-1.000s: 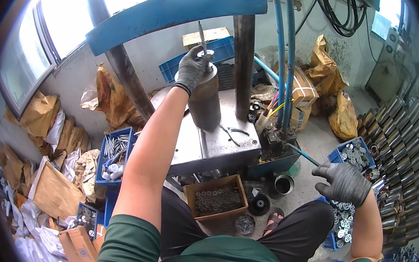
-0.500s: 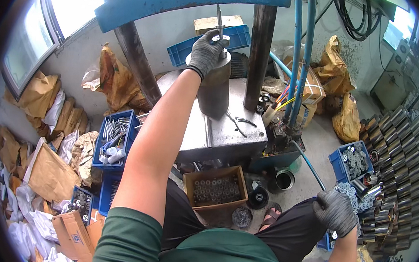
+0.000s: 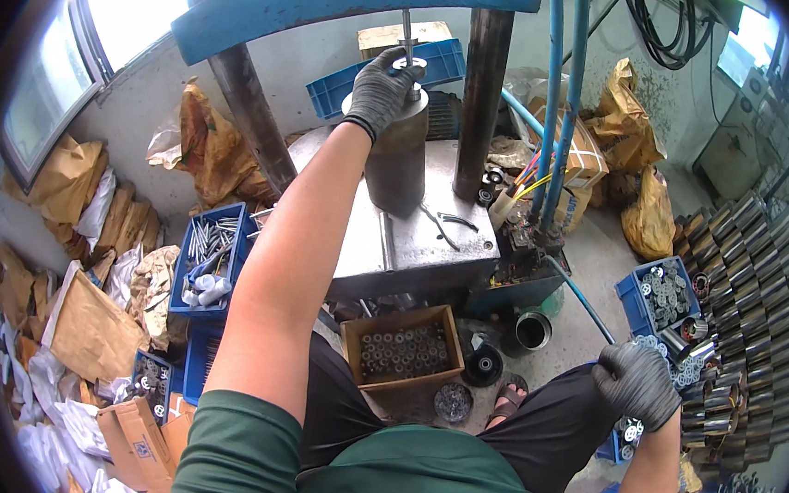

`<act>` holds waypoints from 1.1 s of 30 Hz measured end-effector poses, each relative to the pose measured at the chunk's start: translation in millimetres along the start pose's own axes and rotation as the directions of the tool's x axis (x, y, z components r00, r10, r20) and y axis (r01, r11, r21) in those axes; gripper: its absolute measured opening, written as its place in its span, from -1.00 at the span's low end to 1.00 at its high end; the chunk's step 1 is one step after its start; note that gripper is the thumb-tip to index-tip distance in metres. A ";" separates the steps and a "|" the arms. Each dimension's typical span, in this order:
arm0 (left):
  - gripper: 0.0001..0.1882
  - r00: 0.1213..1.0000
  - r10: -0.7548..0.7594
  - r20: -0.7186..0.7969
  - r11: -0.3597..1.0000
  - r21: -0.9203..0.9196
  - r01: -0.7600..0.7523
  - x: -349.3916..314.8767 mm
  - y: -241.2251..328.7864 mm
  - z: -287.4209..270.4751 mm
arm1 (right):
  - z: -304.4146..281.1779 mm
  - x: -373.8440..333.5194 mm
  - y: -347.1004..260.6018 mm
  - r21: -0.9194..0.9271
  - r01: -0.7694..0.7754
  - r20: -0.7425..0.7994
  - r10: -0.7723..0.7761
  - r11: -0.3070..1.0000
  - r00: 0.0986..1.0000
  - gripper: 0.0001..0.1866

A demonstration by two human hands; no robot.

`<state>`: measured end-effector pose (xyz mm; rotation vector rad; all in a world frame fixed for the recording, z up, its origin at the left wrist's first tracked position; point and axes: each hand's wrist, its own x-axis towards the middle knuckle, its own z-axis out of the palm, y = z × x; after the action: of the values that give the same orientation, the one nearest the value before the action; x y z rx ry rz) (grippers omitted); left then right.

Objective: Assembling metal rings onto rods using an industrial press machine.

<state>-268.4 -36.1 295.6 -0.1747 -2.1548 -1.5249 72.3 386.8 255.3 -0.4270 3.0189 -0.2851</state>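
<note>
My left hand (image 3: 381,92), in a grey work glove, is closed around a pale metal ring (image 3: 412,63) above a dark steel cylinder (image 3: 395,168). A thin upright metal rod (image 3: 407,27) comes down into the ring, between my fingers. The glove hides part of the ring and the cylinder's top. Upright on a steel press table (image 3: 338,256), the cylinder stands beneath the blue crossbeam (image 3: 358,7). Pliers (image 3: 442,227) lie in front of it. My right hand (image 3: 638,384), gloved too, is wrapped round the end of a blue lever (image 3: 583,303).
Steel columns (image 3: 483,105) flank the cylinder. Below the table sit a box of small round parts (image 3: 450,336) and a black pot (image 3: 532,332). Blue crates (image 3: 179,280) stand left, another crate (image 3: 629,302) right. Stacked metal tubes (image 3: 769,313) line the right side.
My right hand has moved slightly up and to the right with the lever's end. My left hand stays at the ring. The whole view has shifted a little.
</note>
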 end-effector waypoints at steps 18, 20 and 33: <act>-0.45 0.998 -0.056 0.034 0.994 -0.094 0.059 -3.3 4.9 -1.3 | -0.5 -0.4 12.1 0.064 0.110 0.132 -0.118 0.992 0.984 -0.72; -0.47 1.000 -0.024 0.018 1.000 -0.005 0.024 -3.2 5.1 -1.3 | -1.6 2.4 15.5 0.129 0.018 0.071 -0.027 0.991 0.997 -0.73; -0.51 0.998 0.043 0.048 0.999 0.015 -0.044 17.0 -18.5 -0.4 | -87.8 168.8 31.9 0.056 0.267 -0.815 -0.111 0.962 0.569 -0.64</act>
<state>-290.0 -46.2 287.7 -0.2530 -2.1848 -1.4932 -107.0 384.4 326.3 -0.7979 3.7645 -1.0228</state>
